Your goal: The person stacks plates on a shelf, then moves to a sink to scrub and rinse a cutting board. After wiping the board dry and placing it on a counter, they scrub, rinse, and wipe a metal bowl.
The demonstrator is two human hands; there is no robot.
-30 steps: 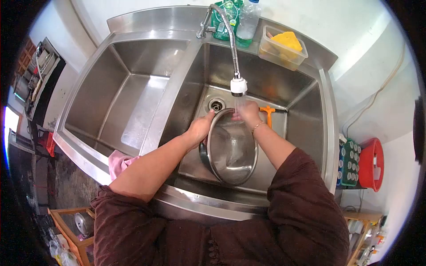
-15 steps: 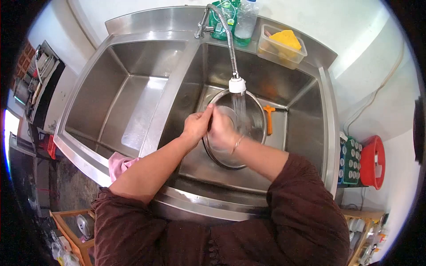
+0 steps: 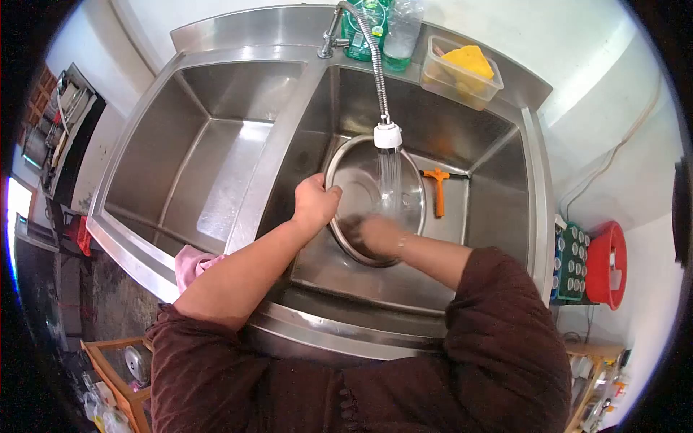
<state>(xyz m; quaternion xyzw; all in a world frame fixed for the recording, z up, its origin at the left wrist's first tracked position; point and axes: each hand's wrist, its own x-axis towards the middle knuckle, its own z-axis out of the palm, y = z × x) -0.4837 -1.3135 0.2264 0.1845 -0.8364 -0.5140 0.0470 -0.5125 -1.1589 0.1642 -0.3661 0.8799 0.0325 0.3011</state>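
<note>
A round stainless steel bowl (image 3: pixel 355 178) is tilted in the right sink basin. My left hand (image 3: pixel 315 204) is closed round its left rim, thumb near the edge. Inside the bowl, low down, my right hand (image 3: pixel 377 235) is smeared by motion, and its fingers cannot be made out. Water runs from the white spray head (image 3: pixel 388 136) of a flexible faucet into the bowl, just above my right hand. Right of the bowl, an orange-handled tool (image 3: pixel 439 193) with a dark end lies on the basin floor.
A divider separates the left basin (image 3: pixel 216 173). Behind are a green bottle (image 3: pixel 357 36), a clear bottle (image 3: pixel 401 36) and a plastic tub (image 3: pixel 433 75) holding a yellow sponge (image 3: pixel 468 60). A pink cloth (image 3: pixel 193 265) hangs on the front edge; a red basin (image 3: pixel 608 263) stands at right.
My right hand has moved from the left rim, beside my left hand, down into the bowl. My left hand has shifted slightly left, and the bowl has tilted and moved a little.
</note>
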